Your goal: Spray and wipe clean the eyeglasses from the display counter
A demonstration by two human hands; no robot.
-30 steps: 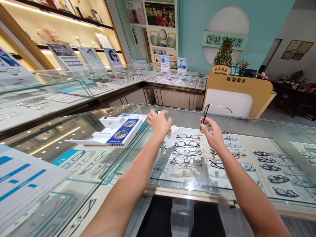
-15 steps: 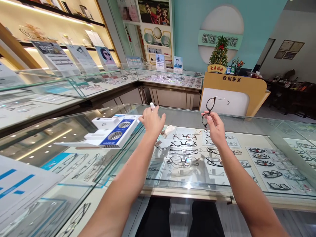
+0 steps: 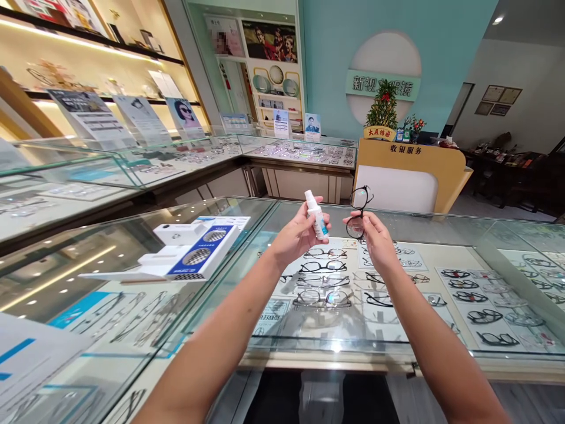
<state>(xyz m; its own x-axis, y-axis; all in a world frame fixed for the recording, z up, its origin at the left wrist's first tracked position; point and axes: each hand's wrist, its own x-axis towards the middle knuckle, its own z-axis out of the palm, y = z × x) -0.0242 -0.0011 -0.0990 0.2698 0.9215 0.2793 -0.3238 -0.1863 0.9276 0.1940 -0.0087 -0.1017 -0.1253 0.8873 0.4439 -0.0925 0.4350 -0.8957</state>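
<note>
My left hand point(image 3: 300, 234) is closed around a small white spray bottle point(image 3: 316, 219) with a blue-marked label, its white top pointing up and tilted slightly left. Just to the right, my right hand point(image 3: 378, 235) pinches a pair of dark round-framed eyeglasses point(image 3: 355, 227) near the bridge, the two lenses one above the other. A short gap separates the bottle from the glasses. Both hands are raised over a glass display case point(image 3: 335, 347). Inside it, below my hands, several eyeglass frames point(image 3: 324, 267) lie in a column.
A white and blue display box point(image 3: 203, 253) stands on the glass to the left. More eyeglasses point(image 3: 484, 316) lie in the case at right. Beyond are a yellow and white counter point(image 3: 410, 171) with a potted plant point(image 3: 382, 109) and further glass cases point(image 3: 304, 152).
My left hand has moved right and turned, bringing the spray bottle into full view beside the glasses. My right hand has shifted slightly left and lower, turning the glasses.
</note>
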